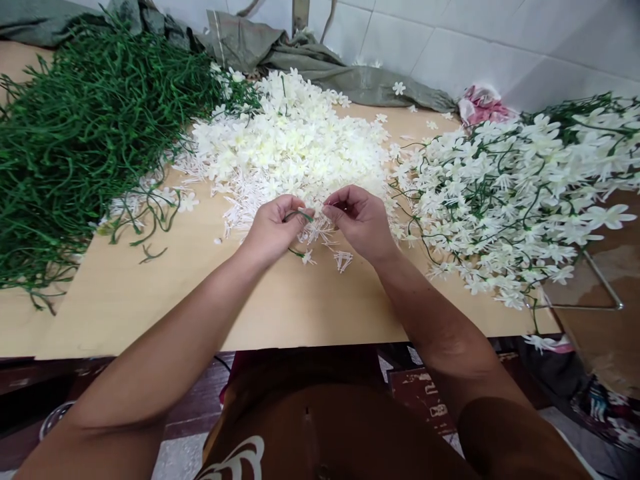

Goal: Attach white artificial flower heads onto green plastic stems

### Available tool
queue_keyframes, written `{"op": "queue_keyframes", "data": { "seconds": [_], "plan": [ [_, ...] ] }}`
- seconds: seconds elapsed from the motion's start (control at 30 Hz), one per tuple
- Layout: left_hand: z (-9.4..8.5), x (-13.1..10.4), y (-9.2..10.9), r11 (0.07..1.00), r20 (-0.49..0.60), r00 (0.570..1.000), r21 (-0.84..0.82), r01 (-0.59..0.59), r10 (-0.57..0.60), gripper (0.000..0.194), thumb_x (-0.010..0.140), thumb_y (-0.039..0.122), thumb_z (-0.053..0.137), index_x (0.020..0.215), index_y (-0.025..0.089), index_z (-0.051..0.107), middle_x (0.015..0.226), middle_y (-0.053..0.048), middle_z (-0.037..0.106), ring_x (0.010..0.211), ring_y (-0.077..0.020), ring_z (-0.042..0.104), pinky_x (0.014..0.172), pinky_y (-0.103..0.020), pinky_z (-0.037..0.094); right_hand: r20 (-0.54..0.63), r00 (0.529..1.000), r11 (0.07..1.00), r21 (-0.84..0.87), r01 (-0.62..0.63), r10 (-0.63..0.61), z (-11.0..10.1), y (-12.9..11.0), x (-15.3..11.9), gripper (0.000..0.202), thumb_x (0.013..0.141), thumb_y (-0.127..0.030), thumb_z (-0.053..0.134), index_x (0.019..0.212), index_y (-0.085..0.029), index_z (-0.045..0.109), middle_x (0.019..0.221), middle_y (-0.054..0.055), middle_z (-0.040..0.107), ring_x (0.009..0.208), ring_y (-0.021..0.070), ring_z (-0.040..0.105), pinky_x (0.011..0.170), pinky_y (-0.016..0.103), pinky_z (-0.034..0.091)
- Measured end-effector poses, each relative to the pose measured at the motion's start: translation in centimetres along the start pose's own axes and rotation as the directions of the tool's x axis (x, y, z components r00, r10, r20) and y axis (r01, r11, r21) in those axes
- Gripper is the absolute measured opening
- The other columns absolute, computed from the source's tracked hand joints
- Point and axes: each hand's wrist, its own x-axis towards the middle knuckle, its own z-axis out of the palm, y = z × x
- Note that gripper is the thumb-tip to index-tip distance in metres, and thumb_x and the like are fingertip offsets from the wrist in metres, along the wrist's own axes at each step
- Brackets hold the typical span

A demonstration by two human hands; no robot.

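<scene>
Over the middle of the table my left hand [278, 227] is closed on a green artificial stem [301, 215], its tip pointing to the right. Just across from it, my right hand [361, 217] pinches with thumb and forefinger a small white piece, perhaps a flower part, too small to make out. Only a narrow gap separates the fingertips of both hands. A heap of loose white artificial flowers [300, 140] lies behind them, with thin white stamen pieces [250, 193] at its near side. Below the hands rest a small white flower [307, 257] and a few white stamens [343, 260].
Green stems [100, 133] are piled high at the left. At the right lies a mound of white flowers on stems [505, 200], reaching the edge of the table [200, 320]. Grey cloth [350, 80] runs along the tiled wall [450, 40]; a metal rod [595, 307] sticks out at right.
</scene>
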Motion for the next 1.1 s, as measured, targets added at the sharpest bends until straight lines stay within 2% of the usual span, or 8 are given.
{"op": "queue_keyframes", "data": {
  "seconds": [0.13,0.23,0.4,0.6,0.8,0.93,1.1],
  "plan": [
    [-0.3,0.1,-0.3,0.999,0.016,1.000,-0.041,0.003,-0.002,0.020,0.066,0.021,0.071,0.064,0.018,0.051,0.051,0.008,0.045,0.047,-0.0050,0.035,0.047,-0.020,0.027,-0.030,0.999,0.999,0.047,0.017,-0.015,-0.1,-0.2,-0.2,0.014,0.077,-0.022,0.071,0.079,-0.020,0.058,0.068,-0.006,0.059,0.056,0.0064,0.058,0.054,0.023,0.050],
    [-0.3,0.0,-0.5,1.000,0.037,0.999,-0.026,-0.003,0.004,0.019,0.067,0.022,0.068,0.063,0.018,0.049,0.054,0.007,0.047,0.047,-0.0054,0.036,0.047,-0.021,0.027,-0.044,0.995,0.995,0.033,0.090,-0.089,0.1,-0.6,-0.6,0.012,0.077,-0.016,0.070,0.080,-0.020,0.059,0.073,-0.005,0.063,0.065,0.0082,0.063,0.063,0.024,0.054],
    [-0.2,-0.1,-0.5,1.000,0.081,0.997,0.031,-0.002,-0.001,0.012,0.067,0.021,0.063,0.063,0.017,0.053,0.050,0.007,0.042,0.046,-0.0057,0.034,0.047,-0.021,0.025,-0.031,0.972,0.969,-0.094,0.228,-0.231,0.6,-0.1,-1.0,0.008,0.080,-0.016,0.068,0.079,-0.020,0.061,0.079,-0.002,0.067,0.074,0.0103,0.064,0.071,0.027,0.055],
    [-0.2,-0.2,-0.1,0.997,0.125,0.991,0.059,0.040,-0.047,0.008,0.064,0.020,0.064,0.069,0.015,0.060,0.051,0.006,0.049,0.049,-0.0070,0.039,0.048,-0.021,0.027,-0.035,0.917,0.880,-0.297,0.370,-0.397,0.2,1.0,-0.7,0.009,0.083,-0.017,0.065,0.078,-0.021,0.059,0.079,0.000,0.068,0.081,0.0145,0.063,0.079,0.034,0.052],
    [-0.3,-0.3,-0.2,0.995,0.103,0.993,0.092,0.041,-0.051,0.007,0.068,0.022,0.064,0.069,0.015,0.061,0.054,0.004,0.052,0.051,-0.0080,0.041,0.050,-0.022,0.029,-0.019,0.928,0.880,-0.326,0.346,-0.372,0.4,0.8,-0.8,0.012,0.088,-0.025,0.061,0.077,-0.025,0.057,0.081,0.002,0.067,0.086,0.0187,0.060,0.084,0.040,0.050],
    [-0.3,-0.3,-0.3,0.986,0.100,0.994,0.165,0.028,-0.045,0.010,0.069,0.023,0.065,0.066,0.016,0.059,0.054,0.004,0.050,0.051,-0.0086,0.042,0.052,-0.023,0.029,0.035,0.921,0.858,-0.349,0.376,-0.389,0.6,1.2,-0.8,0.017,0.090,-0.031,0.057,0.075,-0.025,0.056,0.081,0.005,0.066,0.091,0.0221,0.059,0.087,0.045,0.049],
    [-0.3,-0.3,-0.7,0.978,0.090,0.996,0.207,0.002,-0.021,0.007,0.071,0.021,0.065,0.068,0.015,0.062,0.056,0.003,0.054,0.053,-0.0090,0.044,0.054,-0.023,0.032,0.072,0.914,0.847,-0.353,0.398,-0.400,0.6,1.7,-0.7,0.023,0.091,-0.034,0.058,0.071,-0.025,0.054,0.079,0.005,0.065,0.089,0.0219,0.060,0.087,0.045,0.049]
  ]
}}
